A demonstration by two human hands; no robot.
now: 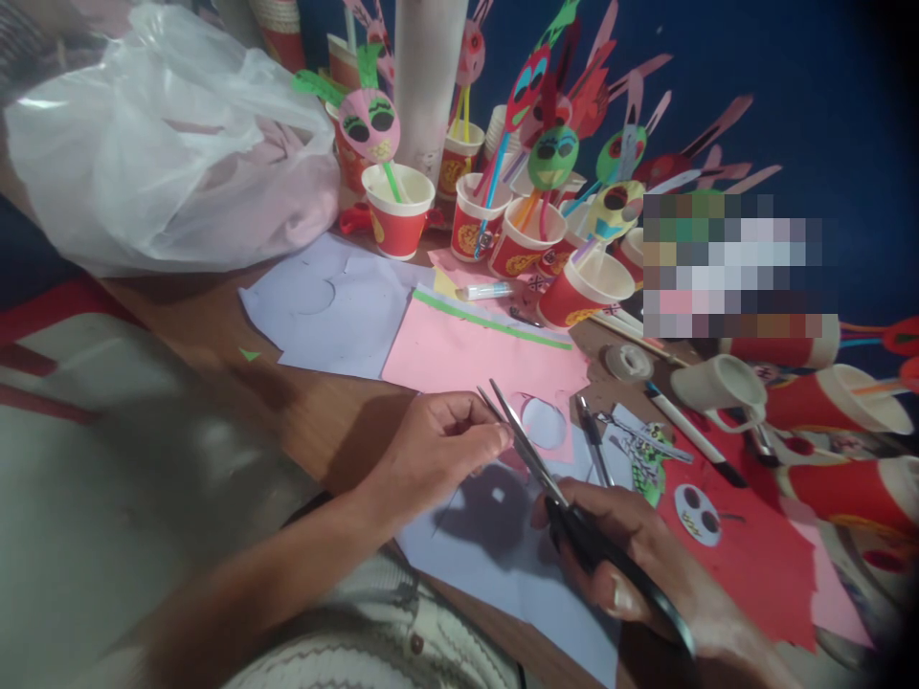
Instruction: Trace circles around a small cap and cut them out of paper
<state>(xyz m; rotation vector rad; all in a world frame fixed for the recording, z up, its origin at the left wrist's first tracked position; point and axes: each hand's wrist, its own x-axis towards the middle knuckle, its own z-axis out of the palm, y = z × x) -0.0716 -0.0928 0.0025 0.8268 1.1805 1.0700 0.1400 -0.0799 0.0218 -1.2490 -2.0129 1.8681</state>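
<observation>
My right hand (pixel 632 555) is wrapped round the black handles of a pair of scissors (pixel 535 450). Their blades point up and to the left, slightly parted at the tips. Beside the blades, my left hand (pixel 452 435) pinches thumb and fingers together; whatever is between them is too small or hidden to name. Below both hands lies a blue-grey paper sheet (pixel 517 565) with a small white scrap (pixel 498 495) on it. Just beyond the blades is pink paper (pixel 488 354) with a green strip along its far edge, and a round hole shows near its right side.
Red paper cups (pixel 398 215) holding straw-mounted paper faces (pixel 369 124) stand along the back. A white plastic bag (pixel 179 144) fills the far left. On the right are a mug (pixel 720 388), a tape roll (pixel 629 362), a black pen (pixel 594 440), a marker (pixel 693 435) and red paper (pixel 768 555).
</observation>
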